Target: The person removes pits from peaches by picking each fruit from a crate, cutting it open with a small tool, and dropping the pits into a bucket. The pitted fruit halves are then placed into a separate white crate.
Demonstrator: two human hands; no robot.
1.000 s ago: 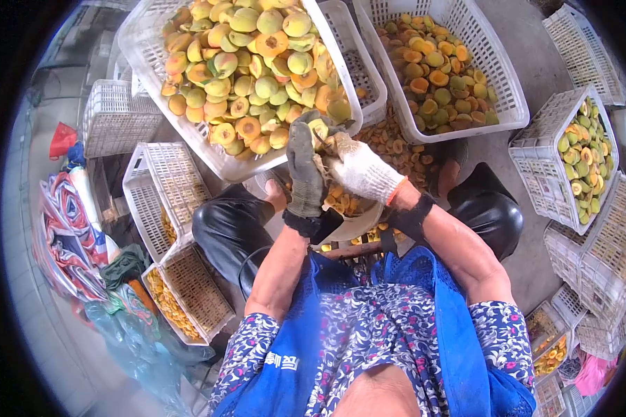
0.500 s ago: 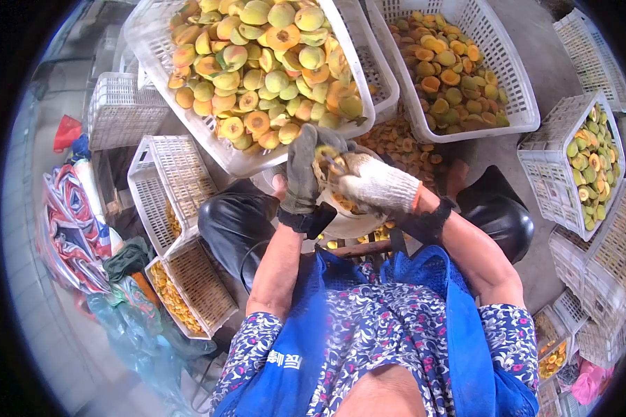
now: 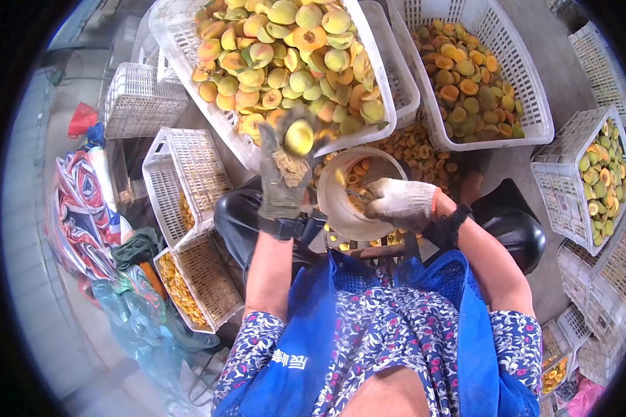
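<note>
My left hand (image 3: 285,167), in a grey glove, is at the near edge of the big white crate (image 3: 222,132) of halved yellow-green fruit. A fruit half (image 3: 300,137) rests at its spread, partly blurred fingers. My right hand (image 3: 402,201), in a white knitted glove with dark stained fingers, is closed over the white bucket (image 3: 337,205); what it grips is too small to make out. Inside the bucket lie orange fruit pieces, and a small yellow piece (image 3: 340,176) shows near its left rim.
Another white crate (image 3: 535,104) of fruit halves stands at the upper right, with a fruit-filled crate (image 3: 567,177) farther right. Tipped crates (image 3: 188,167) are on the left beside plastic bags (image 3: 129,320). Loose pieces (image 3: 414,149) lie behind the bucket.
My hands have moved apart: the left went up and left towards the crate, the right moved right and down over the bucket. The bucket's opening is now visible, and the view has shifted slightly.
</note>
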